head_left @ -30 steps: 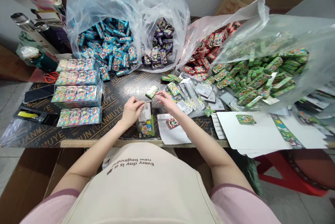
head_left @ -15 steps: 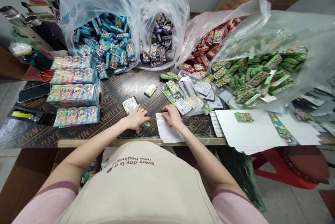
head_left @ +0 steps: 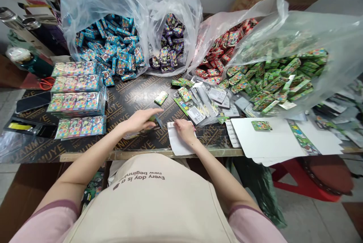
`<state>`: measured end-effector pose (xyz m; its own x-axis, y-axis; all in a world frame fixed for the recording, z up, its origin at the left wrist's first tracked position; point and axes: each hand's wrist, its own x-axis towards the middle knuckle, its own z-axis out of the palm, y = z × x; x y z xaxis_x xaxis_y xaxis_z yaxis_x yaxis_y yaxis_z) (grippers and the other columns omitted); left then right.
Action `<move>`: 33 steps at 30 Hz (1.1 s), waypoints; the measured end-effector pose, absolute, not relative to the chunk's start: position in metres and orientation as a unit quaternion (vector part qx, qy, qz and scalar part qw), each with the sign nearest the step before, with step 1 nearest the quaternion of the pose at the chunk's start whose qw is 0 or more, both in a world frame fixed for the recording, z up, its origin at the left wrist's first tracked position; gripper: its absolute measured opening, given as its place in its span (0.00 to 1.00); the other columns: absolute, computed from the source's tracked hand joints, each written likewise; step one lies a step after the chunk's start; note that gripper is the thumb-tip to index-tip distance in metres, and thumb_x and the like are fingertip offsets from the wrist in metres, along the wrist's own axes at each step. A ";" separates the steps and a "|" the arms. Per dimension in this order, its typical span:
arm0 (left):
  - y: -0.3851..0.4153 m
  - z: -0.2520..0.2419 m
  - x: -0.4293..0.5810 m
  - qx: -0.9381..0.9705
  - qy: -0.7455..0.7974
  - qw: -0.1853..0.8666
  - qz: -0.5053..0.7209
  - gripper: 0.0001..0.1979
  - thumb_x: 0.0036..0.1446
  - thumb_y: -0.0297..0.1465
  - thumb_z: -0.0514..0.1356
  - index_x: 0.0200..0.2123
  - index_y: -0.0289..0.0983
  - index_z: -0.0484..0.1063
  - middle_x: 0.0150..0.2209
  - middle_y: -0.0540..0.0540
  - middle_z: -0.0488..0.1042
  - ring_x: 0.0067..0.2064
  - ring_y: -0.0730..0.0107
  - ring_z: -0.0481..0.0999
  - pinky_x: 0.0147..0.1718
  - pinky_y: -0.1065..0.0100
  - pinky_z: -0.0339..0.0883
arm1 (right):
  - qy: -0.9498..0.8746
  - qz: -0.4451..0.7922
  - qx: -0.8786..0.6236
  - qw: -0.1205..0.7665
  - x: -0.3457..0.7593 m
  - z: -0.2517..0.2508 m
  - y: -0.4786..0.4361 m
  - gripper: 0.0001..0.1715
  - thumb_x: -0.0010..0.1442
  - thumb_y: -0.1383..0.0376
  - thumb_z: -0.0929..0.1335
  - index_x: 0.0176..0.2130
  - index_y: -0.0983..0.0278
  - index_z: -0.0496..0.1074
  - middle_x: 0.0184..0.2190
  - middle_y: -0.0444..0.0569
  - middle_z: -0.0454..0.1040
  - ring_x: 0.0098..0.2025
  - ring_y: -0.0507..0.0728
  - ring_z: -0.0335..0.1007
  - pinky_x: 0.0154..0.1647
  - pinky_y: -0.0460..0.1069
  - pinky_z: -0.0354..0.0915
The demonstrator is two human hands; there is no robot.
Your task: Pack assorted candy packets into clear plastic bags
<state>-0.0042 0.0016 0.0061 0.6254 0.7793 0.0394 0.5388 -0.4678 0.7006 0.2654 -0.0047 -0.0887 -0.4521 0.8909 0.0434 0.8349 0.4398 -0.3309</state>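
My left hand (head_left: pixel 139 122) is raised a little over the dark plywood tabletop (head_left: pixel 133 101), thumb and fingers closed on a thin printed packet (head_left: pixel 155 121) that stands tilted. Motion blurs its print. Under that hand lies something flat, mostly hidden. My right hand (head_left: pixel 185 129) rests on a white paper sheet (head_left: pixel 177 142) by the table's front edge, its fingers pinched together at the sheet's upper part. A bit of red shows beside these fingers. Beyond the hands lie a small green box (head_left: pixel 161 97) and several flat printed cards in clear sleeves (head_left: pixel 195 112).
Clear bags along the back hold many small boxes: blue (head_left: pixel 121 53), purple (head_left: pixel 171 48), red (head_left: pixel 218 52) and green (head_left: pixel 278 80). Wrapped sets are stacked (head_left: pixel 76 95) at left, near a phone (head_left: pixel 33 102) and red scissors (head_left: pixel 47 83). White card sheets (head_left: pixel 246 140) overhang the right front edge.
My left hand has lifted from the table and turned on its side, with the packet tipped up in it. My right hand's fingers have curled in on the paper sheet.
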 end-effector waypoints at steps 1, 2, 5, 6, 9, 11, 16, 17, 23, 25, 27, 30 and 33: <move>0.002 0.010 -0.008 0.817 0.400 0.345 0.231 0.22 0.57 0.30 0.60 0.55 0.42 0.64 0.52 0.43 0.72 0.51 0.62 0.72 0.47 0.65 0.63 | -0.833 0.143 -0.523 0.107 0.266 -0.088 -0.005 0.12 0.63 0.69 0.59 0.33 0.64 0.70 0.28 0.53 0.74 0.33 0.58 0.68 0.33 0.49 0.55; 0.001 0.011 -0.011 0.791 0.412 0.359 0.275 0.19 0.58 0.31 0.59 0.53 0.41 0.66 0.50 0.43 0.73 0.50 0.63 0.73 0.48 0.65 0.63 | -0.823 0.160 -0.534 0.110 0.267 -0.087 -0.004 0.11 0.63 0.69 0.59 0.35 0.64 0.69 0.28 0.52 0.74 0.32 0.58 0.69 0.33 0.49 0.56; -0.004 0.004 -0.012 0.699 0.461 0.394 0.379 0.13 0.57 0.34 0.61 0.45 0.37 0.72 0.43 0.44 0.76 0.44 0.64 0.74 0.44 0.65 0.66 | -0.779 0.231 -0.560 0.163 0.265 -0.077 0.000 0.10 0.64 0.66 0.59 0.43 0.63 0.67 0.34 0.53 0.76 0.34 0.59 0.72 0.35 0.50 0.60; -0.006 0.000 -0.011 0.672 0.475 0.403 0.401 0.13 0.56 0.35 0.61 0.44 0.36 0.72 0.42 0.43 0.76 0.44 0.64 0.75 0.44 0.65 0.67 | -0.763 0.253 -0.560 0.198 0.262 -0.072 0.002 0.12 0.64 0.63 0.60 0.46 0.63 0.65 0.39 0.55 0.76 0.37 0.60 0.72 0.38 0.51 0.62; -0.013 -0.012 -0.003 0.626 0.489 0.425 0.433 0.15 0.54 0.35 0.63 0.44 0.35 0.73 0.42 0.43 0.76 0.43 0.64 0.75 0.44 0.65 0.67 | -0.714 0.330 -0.523 0.328 0.244 -0.048 0.007 0.24 0.62 0.58 0.64 0.55 0.61 0.60 0.52 0.58 0.70 0.47 0.61 0.71 0.47 0.55 0.64; -0.017 -0.015 0.002 0.621 0.486 0.429 0.439 0.15 0.53 0.35 0.63 0.43 0.35 0.74 0.41 0.43 0.77 0.42 0.65 0.75 0.43 0.65 0.67 | -0.667 0.407 -0.481 0.397 0.226 -0.031 0.008 0.28 0.60 0.56 0.66 0.57 0.59 0.58 0.51 0.55 0.71 0.48 0.59 0.72 0.49 0.55 0.66; -0.022 -0.006 0.007 0.624 0.503 0.387 0.456 0.12 0.52 0.35 0.65 0.39 0.36 0.77 0.35 0.45 0.76 0.38 0.67 0.74 0.37 0.68 0.67 | -0.585 0.521 -0.432 0.447 0.191 -0.004 0.007 0.24 0.51 0.57 0.73 0.47 0.59 0.69 0.31 0.44 0.74 0.34 0.55 0.73 0.40 0.52 0.70; -0.022 -0.003 0.007 0.624 0.505 0.379 0.461 0.11 0.52 0.35 0.65 0.38 0.36 0.78 0.34 0.45 0.76 0.37 0.68 0.74 0.35 0.69 0.67 | -0.575 0.531 -0.431 0.449 0.188 -0.001 0.006 0.23 0.50 0.57 0.74 0.45 0.60 0.70 0.30 0.44 0.74 0.32 0.54 0.72 0.39 0.51 0.69; -0.022 0.011 0.008 0.640 0.497 0.346 0.473 0.08 0.50 0.34 0.67 0.34 0.36 0.79 0.30 0.46 0.77 0.33 0.70 0.74 0.31 0.70 0.65 | -0.511 0.601 -0.432 0.438 0.192 0.009 0.006 0.20 0.46 0.58 0.75 0.39 0.61 0.73 0.29 0.45 0.76 0.31 0.53 0.72 0.35 0.50 0.69; -0.021 0.013 0.006 0.639 0.499 0.354 0.467 0.07 0.51 0.34 0.66 0.32 0.36 0.79 0.29 0.46 0.77 0.31 0.71 0.74 0.30 0.71 0.65 | -0.516 0.612 -0.428 0.420 0.195 0.012 0.008 0.21 0.45 0.58 0.76 0.39 0.61 0.73 0.29 0.46 0.77 0.32 0.54 0.74 0.37 0.51 0.70; -0.019 0.016 0.003 0.634 0.506 0.375 0.449 0.08 0.51 0.34 0.66 0.30 0.35 0.79 0.28 0.46 0.77 0.30 0.71 0.74 0.29 0.71 0.64 | -0.523 0.627 -0.420 0.395 0.197 0.015 0.010 0.23 0.44 0.59 0.76 0.40 0.62 0.73 0.30 0.46 0.78 0.33 0.55 0.75 0.39 0.51 0.70; -0.015 0.019 -0.001 0.624 0.514 0.414 0.418 0.10 0.50 0.36 0.66 0.28 0.34 0.79 0.25 0.46 0.78 0.26 0.71 0.74 0.26 0.72 0.64 | -0.524 0.645 -0.413 0.372 0.199 0.017 0.014 0.25 0.43 0.59 0.77 0.41 0.62 0.73 0.29 0.47 0.79 0.32 0.55 0.76 0.39 0.52 0.70; -0.015 0.024 -0.004 0.653 0.506 0.398 0.399 0.10 0.52 0.35 0.65 0.28 0.33 0.78 0.25 0.46 0.77 0.25 0.72 0.73 0.25 0.72 0.64 | -0.530 0.638 -0.419 0.369 0.199 0.019 0.016 0.24 0.43 0.59 0.77 0.40 0.63 0.72 0.28 0.47 0.79 0.30 0.55 0.76 0.38 0.52 0.71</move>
<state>-0.0040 -0.0146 0.0237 0.1696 0.9785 0.1177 0.3433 -0.1706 0.9236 0.1985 0.0161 0.0193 -0.3761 0.9154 -0.1435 -0.0265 -0.1654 -0.9859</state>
